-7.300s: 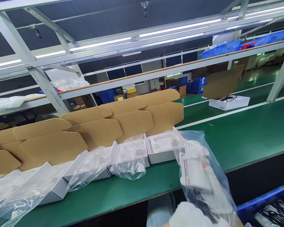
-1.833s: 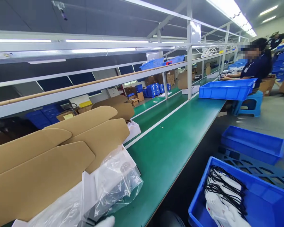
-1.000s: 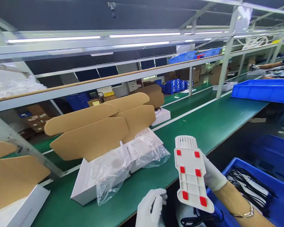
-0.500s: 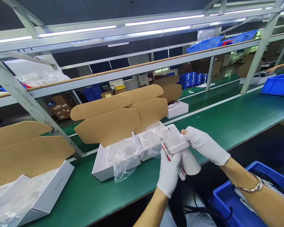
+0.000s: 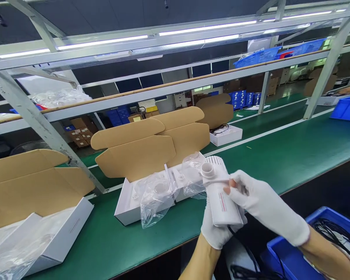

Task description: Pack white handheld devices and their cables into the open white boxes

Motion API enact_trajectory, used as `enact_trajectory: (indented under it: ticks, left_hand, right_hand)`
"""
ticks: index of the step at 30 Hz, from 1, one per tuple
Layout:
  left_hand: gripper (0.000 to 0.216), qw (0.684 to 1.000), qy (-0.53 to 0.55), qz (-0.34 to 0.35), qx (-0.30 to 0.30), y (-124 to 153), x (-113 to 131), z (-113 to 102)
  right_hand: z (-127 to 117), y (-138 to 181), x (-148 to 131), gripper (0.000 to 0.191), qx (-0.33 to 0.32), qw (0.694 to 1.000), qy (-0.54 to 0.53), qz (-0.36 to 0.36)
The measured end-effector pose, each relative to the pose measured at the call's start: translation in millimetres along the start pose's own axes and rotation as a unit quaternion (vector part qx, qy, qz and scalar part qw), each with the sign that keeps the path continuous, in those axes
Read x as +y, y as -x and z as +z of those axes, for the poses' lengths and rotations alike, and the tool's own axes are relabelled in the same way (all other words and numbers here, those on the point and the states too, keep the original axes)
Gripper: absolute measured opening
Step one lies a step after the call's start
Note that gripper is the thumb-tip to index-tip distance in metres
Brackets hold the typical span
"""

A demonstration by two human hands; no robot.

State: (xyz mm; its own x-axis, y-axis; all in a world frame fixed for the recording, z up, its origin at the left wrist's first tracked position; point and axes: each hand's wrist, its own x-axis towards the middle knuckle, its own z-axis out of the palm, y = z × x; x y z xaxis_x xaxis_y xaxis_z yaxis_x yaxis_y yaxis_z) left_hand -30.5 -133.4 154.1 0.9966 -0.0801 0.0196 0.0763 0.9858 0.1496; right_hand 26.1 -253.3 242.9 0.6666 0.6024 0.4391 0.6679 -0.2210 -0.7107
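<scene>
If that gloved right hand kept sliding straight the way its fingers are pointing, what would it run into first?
The right hand points leftward and already pinches the white device that the left hand cups from below. Beyond it, the clear plastic bag over the open white box probably comes next, though depth is unclear.

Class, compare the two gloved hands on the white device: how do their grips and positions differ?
The left hand cradles the white device from beneath at its lower end; the right hand reaches in from the side, fingertips pinching near its round port. The left hand is mostly hidden, the right fully visible. Both wear white gloves.
</scene>
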Motion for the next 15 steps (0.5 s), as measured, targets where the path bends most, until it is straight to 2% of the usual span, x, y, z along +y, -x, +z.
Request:
enact_trajectory:
  ticks: [3,5,7,9,10,12,14,15]
  left_hand:
    - [0.048,0.994,-0.111,0.006,0.001,1,7,-22]
    - [0.054,0.984,-0.174,0.026,0.015,5,11,-29]
    - [0.061,0.973,-0.221,0.061,0.025,10,13,-29]
    - [0.074,0.945,-0.311,0.096,0.020,15,15,-19]
    - [0.083,0.917,-0.383,0.112,0.011,18,15,-12]
    - [0.094,0.825,-0.551,0.130,-0.002,26,17,4]
    - [0.091,0.696,-0.708,0.115,0.033,34,21,18]
    - [0.084,0.614,-0.781,0.094,0.067,39,24,23]
  right_hand:
    - [13,17,21,0.041,0.036,0.996,-0.078,0.036]
    - [23,23,38,0.062,0.034,0.983,-0.168,0.067]
    - [32,28,51,0.089,-0.009,0.958,-0.276,0.078]
    - [40,34,59,0.100,-0.081,0.921,-0.370,0.094]
    - [45,37,61,0.098,-0.103,0.898,-0.411,0.117]
    - [54,46,65,0.089,-0.097,0.839,-0.495,0.204]
    - [65,53,71,0.076,-0.028,0.756,-0.581,0.299]
    - [70,54,75,0.071,0.007,0.710,-0.620,0.334]
